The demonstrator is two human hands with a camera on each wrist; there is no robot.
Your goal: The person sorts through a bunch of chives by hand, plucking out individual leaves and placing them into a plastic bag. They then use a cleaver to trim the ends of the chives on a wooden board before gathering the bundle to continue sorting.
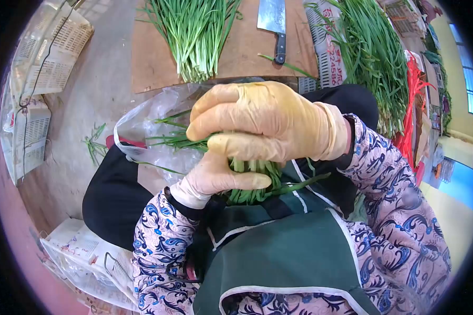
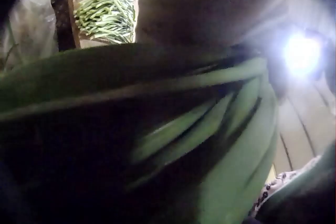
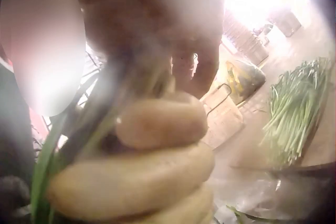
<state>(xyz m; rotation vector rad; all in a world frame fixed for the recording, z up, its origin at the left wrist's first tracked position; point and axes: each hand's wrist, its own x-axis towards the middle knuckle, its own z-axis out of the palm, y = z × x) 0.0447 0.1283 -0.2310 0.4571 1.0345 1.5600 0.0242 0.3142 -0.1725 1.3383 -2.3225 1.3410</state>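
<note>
Both hands, in pale gloves, meet round a bunch of green stalks (image 1: pixel 249 195) above the lap in the head view. My left hand (image 1: pixel 218 176) grips the bunch from the left, thumb lying across it. Over its top is my right hand (image 1: pixel 273 121), thumb and fingers bent round the stalks; leafy ends stick out at left. In the right wrist view the curled fingers (image 3: pixel 136 176) lie against blurred green leaves (image 3: pixel 44 182). Large green stalks (image 2: pixel 236 124) fill much of the left wrist view. The fingertips of the left hand are hidden.
A brown board (image 1: pixel 152 60) carries a stalk pile (image 1: pixel 197 39) and a cleaver (image 1: pixel 272 21). More long stalks (image 1: pixel 376 58) lie on a white crate (image 1: pixel 328 44) at right. A clear plastic bag (image 1: pixel 152 118) is beside the knee; white crates (image 1: pixel 63 47) stand at left.
</note>
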